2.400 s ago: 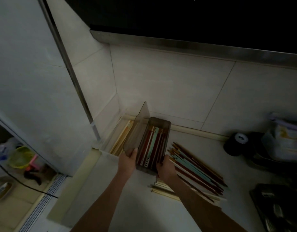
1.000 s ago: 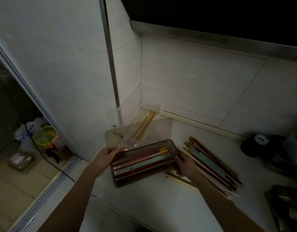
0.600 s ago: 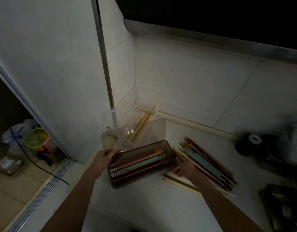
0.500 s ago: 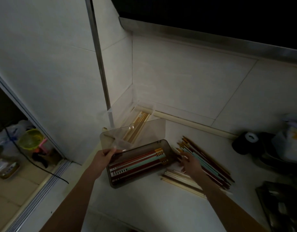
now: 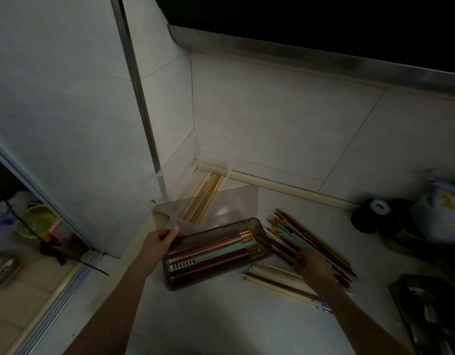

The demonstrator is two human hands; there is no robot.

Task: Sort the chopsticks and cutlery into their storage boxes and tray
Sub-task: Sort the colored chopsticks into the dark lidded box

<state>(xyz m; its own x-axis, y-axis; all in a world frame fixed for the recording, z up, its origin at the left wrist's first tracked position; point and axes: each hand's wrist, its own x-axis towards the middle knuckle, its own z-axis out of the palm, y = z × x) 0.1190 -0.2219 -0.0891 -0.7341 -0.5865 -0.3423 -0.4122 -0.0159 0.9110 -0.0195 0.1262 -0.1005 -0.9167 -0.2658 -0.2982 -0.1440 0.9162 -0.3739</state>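
Smoky, see-through plastic box [image 5: 218, 252] at centre frame, long and round-cornered, lying at a slant on the pale countertop [image 5: 221, 316]. Inside, lengthwise: dark red, mint and pale chopsticks [image 5: 211, 254] with gold bands and black-and-white patterned ends. Hinged lid [image 5: 205, 208] of the same tinted plastic raised behind the box, flat and glossy. Left hand [image 5: 157, 247] at the box's left end, thumb and fingers pinching the lid's lower corner. Right of the box, a loose fan of thin sticks [image 5: 311, 242], red, mint and gold-tipped, over a layer of plain cream ones [image 5: 272, 280]. Right hand [image 5: 311, 267] down on that pile, fingers curled toward the sticks; hard to tell whether any are actually gripped. In the corner behind the lid, a clear container [image 5: 208, 185] of light wooden chopsticks. Matte tiled wall [image 5: 272, 124] above.
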